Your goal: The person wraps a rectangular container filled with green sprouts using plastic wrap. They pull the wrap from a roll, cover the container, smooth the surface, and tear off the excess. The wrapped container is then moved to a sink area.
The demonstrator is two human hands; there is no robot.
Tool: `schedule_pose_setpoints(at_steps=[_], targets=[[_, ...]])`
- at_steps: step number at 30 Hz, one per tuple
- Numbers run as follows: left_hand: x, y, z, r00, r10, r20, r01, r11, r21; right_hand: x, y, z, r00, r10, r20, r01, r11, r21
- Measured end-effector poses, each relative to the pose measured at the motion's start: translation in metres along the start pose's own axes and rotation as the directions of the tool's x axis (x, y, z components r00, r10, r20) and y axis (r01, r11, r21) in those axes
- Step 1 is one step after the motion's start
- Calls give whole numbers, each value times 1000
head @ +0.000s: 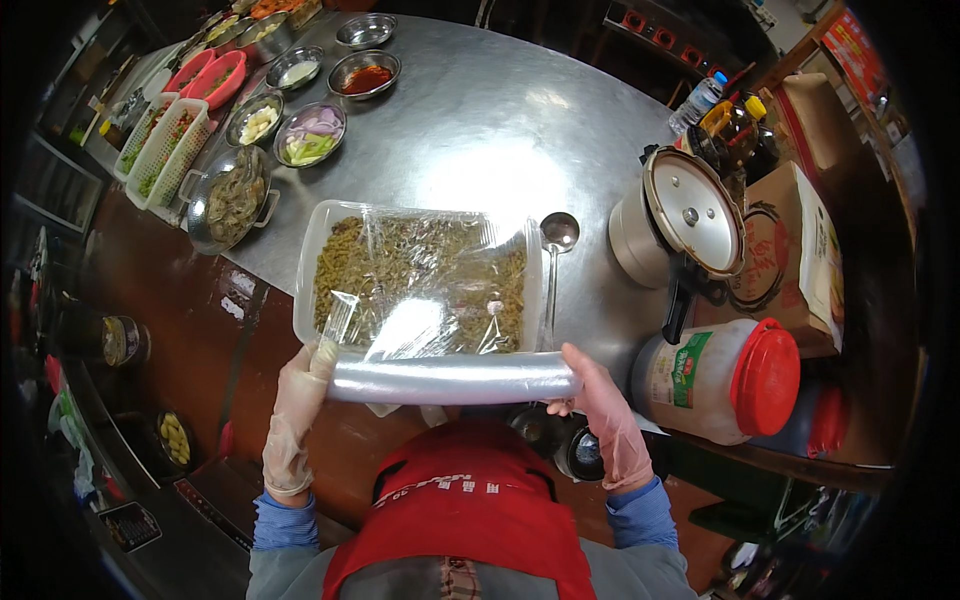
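Note:
Between my gloved hands lies a roll of plastic cling film (454, 379), held level at the near edge of a clear plastic tub (306, 296). My left hand (307, 375) grips the roll's left end, and my right hand (592, 386) grips its right end. A sheet of clear film (420, 322) stretches from the roll over the tub, wrinkled and shiny with glare. Under it, a greenish-brown chopped food (337, 262) fills the tub. A metal ladle (559, 232) rests on the steel table just right of the tub.
The steel table (480, 97) bears several metal bowls at upper left, one with sliced onion (319, 127). A two-handled pan of shrimp (236, 199) sits at its left edge. To the right stand a pressure cooker (637, 232), a red-lidded jar (697, 379) and a cardboard box (772, 247).

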State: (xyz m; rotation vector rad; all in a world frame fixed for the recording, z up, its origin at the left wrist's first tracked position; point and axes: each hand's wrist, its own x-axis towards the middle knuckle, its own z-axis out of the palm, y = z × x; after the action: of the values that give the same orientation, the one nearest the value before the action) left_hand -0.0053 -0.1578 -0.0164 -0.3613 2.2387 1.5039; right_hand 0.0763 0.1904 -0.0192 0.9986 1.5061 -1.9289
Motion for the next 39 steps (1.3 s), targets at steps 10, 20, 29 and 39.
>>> schedule_pose_setpoints(at_steps=[10, 20, 29, 39], targets=[[-4, -19, 7, 1000, 13, -1, -13, 999, 47, 4, 16, 8, 987, -146, -70, 154, 979, 131], [-3, -38, 28, 1000, 7, -4, -8, 892, -453, -1, 20, 18, 983, -116, -143, 126, 990, 59], [9, -63, 37, 989, 148, 14, -105, 762, -639, 1, 46, 10, 954, -297, -52, 298, 954, 17], [20, -85, 39, 989, 146, 30, -92, 755, -650, 0, 53, 15, 945, -323, -56, 326, 944, 52]])
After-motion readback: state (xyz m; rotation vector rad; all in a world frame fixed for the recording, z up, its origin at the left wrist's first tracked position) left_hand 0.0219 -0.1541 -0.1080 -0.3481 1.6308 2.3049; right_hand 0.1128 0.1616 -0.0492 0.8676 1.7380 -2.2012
